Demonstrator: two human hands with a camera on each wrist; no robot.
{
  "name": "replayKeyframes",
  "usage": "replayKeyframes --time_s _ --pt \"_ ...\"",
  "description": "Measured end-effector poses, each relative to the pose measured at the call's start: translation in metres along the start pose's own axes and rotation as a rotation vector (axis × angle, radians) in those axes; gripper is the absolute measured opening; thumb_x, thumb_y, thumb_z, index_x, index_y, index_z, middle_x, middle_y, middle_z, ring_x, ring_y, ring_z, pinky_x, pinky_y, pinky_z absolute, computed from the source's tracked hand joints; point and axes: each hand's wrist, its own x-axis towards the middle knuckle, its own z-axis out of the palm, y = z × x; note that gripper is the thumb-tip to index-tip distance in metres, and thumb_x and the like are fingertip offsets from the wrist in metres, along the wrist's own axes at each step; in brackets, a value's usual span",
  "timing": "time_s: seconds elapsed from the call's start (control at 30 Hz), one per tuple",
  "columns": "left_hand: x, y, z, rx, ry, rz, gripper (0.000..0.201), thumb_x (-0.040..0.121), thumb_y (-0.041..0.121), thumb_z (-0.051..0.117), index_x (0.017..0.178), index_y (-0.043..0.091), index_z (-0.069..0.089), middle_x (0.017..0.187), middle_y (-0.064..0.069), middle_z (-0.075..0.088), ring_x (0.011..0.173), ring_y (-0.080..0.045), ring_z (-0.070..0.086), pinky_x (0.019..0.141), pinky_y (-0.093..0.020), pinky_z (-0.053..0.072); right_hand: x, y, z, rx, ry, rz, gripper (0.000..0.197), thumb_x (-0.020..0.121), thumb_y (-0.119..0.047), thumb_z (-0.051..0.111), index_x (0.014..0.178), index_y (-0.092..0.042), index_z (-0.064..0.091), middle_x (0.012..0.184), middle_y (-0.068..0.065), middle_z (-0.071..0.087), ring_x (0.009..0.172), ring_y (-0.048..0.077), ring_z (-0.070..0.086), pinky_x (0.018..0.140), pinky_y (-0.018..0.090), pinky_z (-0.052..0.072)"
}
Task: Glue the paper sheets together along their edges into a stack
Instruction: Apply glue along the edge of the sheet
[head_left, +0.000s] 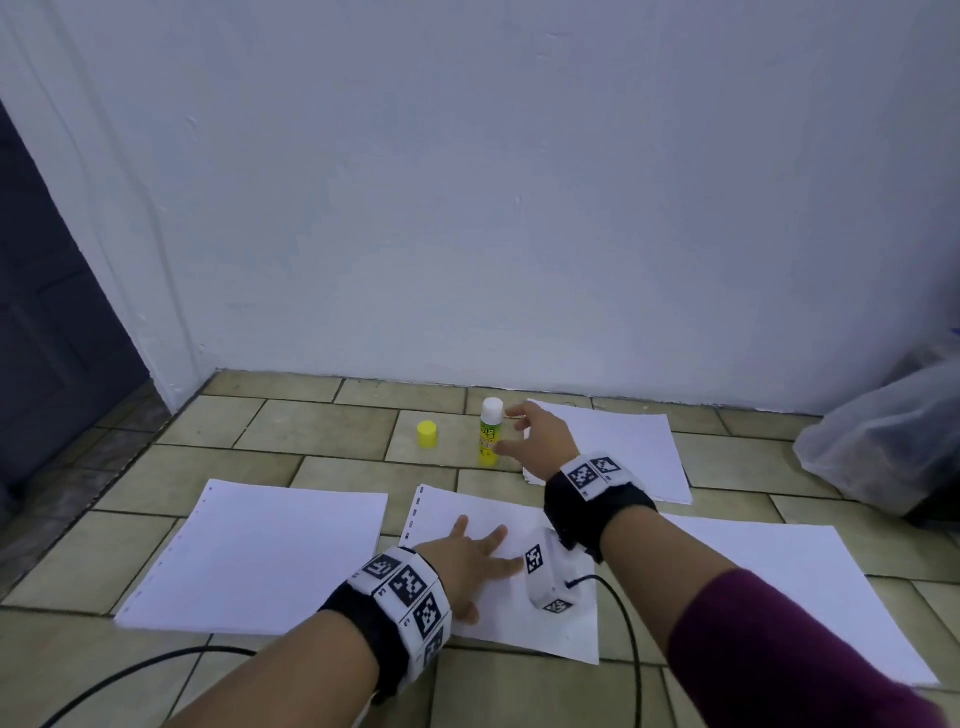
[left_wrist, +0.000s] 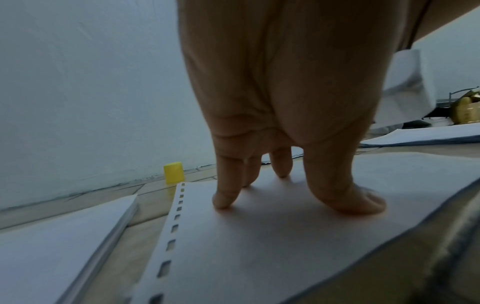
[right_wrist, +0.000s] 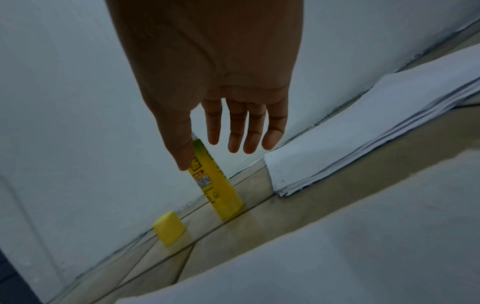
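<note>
A yellow glue stick (head_left: 488, 434) (right_wrist: 221, 191) stands upright and uncapped on the tiled floor near the wall. Its yellow cap (head_left: 427, 434) (right_wrist: 169, 227) stands just to its left. My right hand (head_left: 506, 431) (right_wrist: 207, 156) is beside the stick with straight, spread fingers; the thumb lies along its label, and I cannot tell whether it touches. My left hand (head_left: 480, 561) (left_wrist: 285, 195) presses flat with spread fingers on the middle sheet (head_left: 447, 506) (left_wrist: 233, 246), which has punched holes along its left edge.
A paper stack (head_left: 260, 556) lies to the left, another stack (head_left: 623, 441) behind my right hand, and a sheet (head_left: 779, 587) to the right. A clear plastic bag (head_left: 883, 441) sits far right. A black cable (head_left: 631, 654) crosses the floor near me.
</note>
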Motion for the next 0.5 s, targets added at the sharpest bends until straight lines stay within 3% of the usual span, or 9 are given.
replayKeyframes --time_s 0.1,0.23,0.3,0.4,0.5 --pt "0.008 -0.001 0.003 0.053 -0.015 -0.009 0.07 0.096 0.02 0.054 0.153 0.029 0.014 0.161 0.004 -0.015 0.145 -0.041 -0.013 0.109 -0.059 0.03 0.012 -0.005 0.01 -0.061 0.01 -0.004 0.053 0.083 -0.026 0.071 0.13 -0.013 0.051 0.126 0.01 0.054 0.116 0.024 0.052 0.083 0.023 0.036" --pt "0.012 -0.003 0.004 0.068 -0.019 -0.005 0.072 0.096 0.023 0.055 0.154 0.03 0.013 0.16 0.004 -0.016 0.144 -0.043 -0.013 0.111 -0.06 0.026 0.012 -0.003 0.015 -0.115 0.063 0.036 0.036 0.09 -0.029 0.06 0.119 -0.009 0.054 0.116 0.013 0.06 0.11 0.029 0.052 0.086 0.035 0.045" --pt "0.007 -0.003 0.003 0.021 -0.004 -0.001 0.076 0.097 0.019 0.054 0.154 0.034 0.007 0.16 0.005 -0.017 0.145 -0.04 -0.014 0.113 -0.057 0.024 0.005 0.0 0.008 -0.021 0.099 0.059 0.027 0.093 -0.026 0.053 0.111 -0.006 0.052 0.107 0.014 0.062 0.096 0.029 0.056 0.079 0.036 0.045" --pt "0.0 -0.003 0.002 0.008 0.026 0.008 0.08 0.097 0.017 0.053 0.152 0.039 0.0 0.16 0.005 -0.016 0.146 -0.038 -0.012 0.115 -0.055 0.022 -0.012 0.006 -0.021 0.024 0.048 0.067 0.021 0.095 -0.026 0.05 0.108 -0.01 0.051 0.097 0.008 0.059 0.079 0.023 0.053 0.06 0.026 0.04" --pt "0.0 -0.001 0.003 0.025 0.053 -0.001 0.081 0.097 0.022 0.055 0.152 0.04 -0.001 0.161 0.004 -0.013 0.147 -0.038 -0.007 0.114 -0.055 0.023 -0.034 0.022 -0.061 -0.066 -0.058 0.115 0.02 0.08 -0.027 0.072 0.097 -0.02 0.063 0.085 -0.003 0.062 0.062 0.014 0.061 0.043 0.017 0.04"
